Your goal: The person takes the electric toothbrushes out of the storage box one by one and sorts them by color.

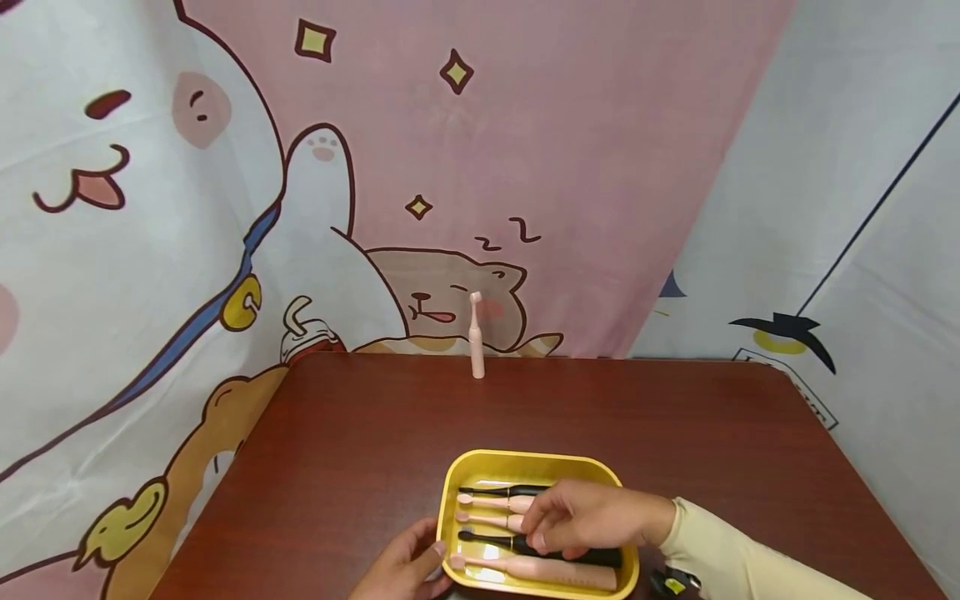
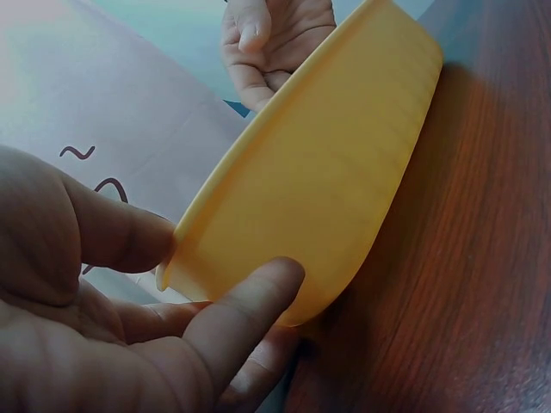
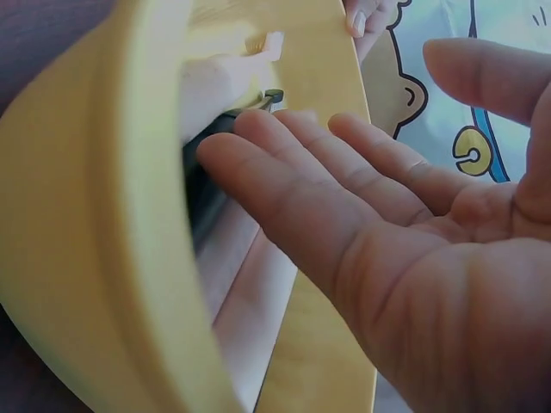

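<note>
A yellow tray (image 1: 525, 457) holds several electric toothbrushes lying side by side, pink and black. Nearest the front lies a pink toothbrush (image 1: 555, 570), and a black toothbrush (image 1: 491, 539) is just behind it. My left hand (image 1: 405, 565) grips the tray's left front corner, its fingertips against the outer wall (image 2: 275, 172). Over the tray's right half hovers my right hand (image 1: 573, 517); in the right wrist view its fingers stretch out loosely above the black toothbrush (image 3: 202, 185), thumb apart. Whether the fingertips touch that toothbrush I cannot tell.
One pink toothbrush (image 1: 477, 342) stands upright near the back edge of the brown table (image 1: 360, 433). A cartoon-printed cloth (image 1: 585, 167) hangs behind and beside the table. By the right sleeve lies a small black and yellow object (image 1: 675, 582), partly hidden.
</note>
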Available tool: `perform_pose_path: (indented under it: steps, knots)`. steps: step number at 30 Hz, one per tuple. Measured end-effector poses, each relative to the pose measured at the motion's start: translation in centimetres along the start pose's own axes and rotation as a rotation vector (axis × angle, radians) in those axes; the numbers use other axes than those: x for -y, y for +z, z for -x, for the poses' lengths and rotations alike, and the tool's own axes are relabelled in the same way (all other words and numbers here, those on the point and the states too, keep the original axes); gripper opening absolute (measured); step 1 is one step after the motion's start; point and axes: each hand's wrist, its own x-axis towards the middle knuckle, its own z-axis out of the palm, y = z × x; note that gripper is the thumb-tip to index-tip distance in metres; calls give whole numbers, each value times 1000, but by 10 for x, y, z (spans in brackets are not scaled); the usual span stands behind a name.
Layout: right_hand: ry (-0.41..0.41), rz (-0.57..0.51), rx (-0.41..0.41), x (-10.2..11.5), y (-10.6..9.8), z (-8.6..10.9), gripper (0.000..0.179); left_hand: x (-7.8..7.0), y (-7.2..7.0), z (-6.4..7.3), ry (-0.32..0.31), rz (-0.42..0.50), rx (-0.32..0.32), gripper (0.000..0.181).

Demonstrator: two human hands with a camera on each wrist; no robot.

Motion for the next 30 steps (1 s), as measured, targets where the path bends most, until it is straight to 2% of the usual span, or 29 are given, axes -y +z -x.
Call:
perform_pose_path:
  steps: [9, 15, 26, 30]
  knots:
    - [-6, 32, 15, -2, 2, 0, 34, 2, 0, -1, -4, -2, -8, 53]
    - [23, 75, 20, 3, 2, -8, 32, 1, -1, -1, -15, 1, -3, 56]
    - [49, 223, 46, 10, 7, -25, 23, 2, -1, -1, -7, -7, -5, 56]
    - [37, 335, 24, 14, 11, -28, 19, 1, -2, -1, -8, -9, -6, 55]
